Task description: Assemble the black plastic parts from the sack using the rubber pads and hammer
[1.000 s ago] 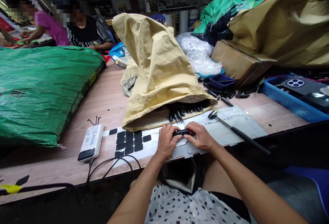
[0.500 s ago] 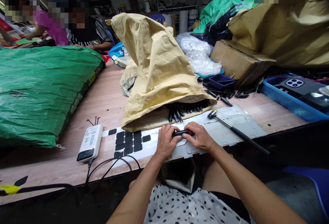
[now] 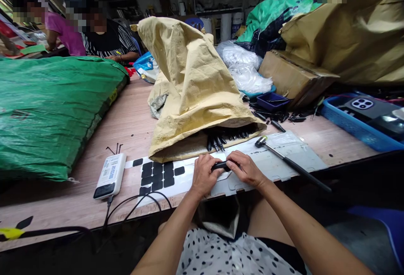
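Between my two hands lies a short black rod-like piece [image 3: 220, 165], level above the grey sheet [image 3: 261, 159] at the table's front edge. My left hand [image 3: 204, 174] grips its left end between thumb and fingers. My right hand [image 3: 245, 169] is closed on its right end, which the fingers partly cover. Just behind, a tan sack [image 3: 195, 85] lies with its mouth towards me, and several black parts [image 3: 217, 141] show inside. A hammer [image 3: 290, 163] rests on the sheet to the right. Square black pads [image 3: 158, 174] on a white sheet are to the left.
A white power bank [image 3: 110, 176] with black cables and a big green sack [image 3: 57, 110] are on the left. At the right are a blue tray [image 3: 356, 127] holding a phone, a cardboard box [image 3: 293, 77] and loose black parts. Two people sit at the back left.
My right hand's fingers have shifted slightly on the black piece, and its grip looks more closed. My left hand has hardly moved.
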`<action>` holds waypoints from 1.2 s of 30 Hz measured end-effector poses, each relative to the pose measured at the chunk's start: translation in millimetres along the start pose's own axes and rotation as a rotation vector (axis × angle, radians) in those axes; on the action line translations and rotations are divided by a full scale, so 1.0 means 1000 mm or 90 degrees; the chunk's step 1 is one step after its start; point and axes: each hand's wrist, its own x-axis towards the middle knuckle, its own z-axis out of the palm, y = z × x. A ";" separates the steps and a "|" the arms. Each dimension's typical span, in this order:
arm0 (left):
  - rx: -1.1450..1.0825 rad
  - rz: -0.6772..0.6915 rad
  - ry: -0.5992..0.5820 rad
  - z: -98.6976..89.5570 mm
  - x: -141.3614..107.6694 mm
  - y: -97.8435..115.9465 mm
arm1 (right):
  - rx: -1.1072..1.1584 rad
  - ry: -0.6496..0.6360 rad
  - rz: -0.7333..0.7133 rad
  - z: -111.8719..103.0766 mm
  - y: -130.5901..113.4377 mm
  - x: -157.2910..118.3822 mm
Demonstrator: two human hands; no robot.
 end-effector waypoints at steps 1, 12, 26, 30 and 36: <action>0.001 0.000 -0.001 0.000 0.000 0.000 | 0.006 -0.002 0.002 0.000 0.000 0.000; -0.005 -0.012 0.001 -0.003 0.000 0.003 | 0.038 0.023 0.019 0.001 0.003 0.000; -0.008 -0.013 0.010 -0.001 -0.001 0.001 | 0.018 0.018 0.023 0.002 0.003 0.001; -0.012 -0.008 0.009 0.000 0.000 0.000 | 0.037 0.025 0.036 0.001 0.003 0.002; 0.008 -0.016 0.009 0.002 0.002 0.000 | 0.042 0.020 0.048 -0.002 0.003 0.005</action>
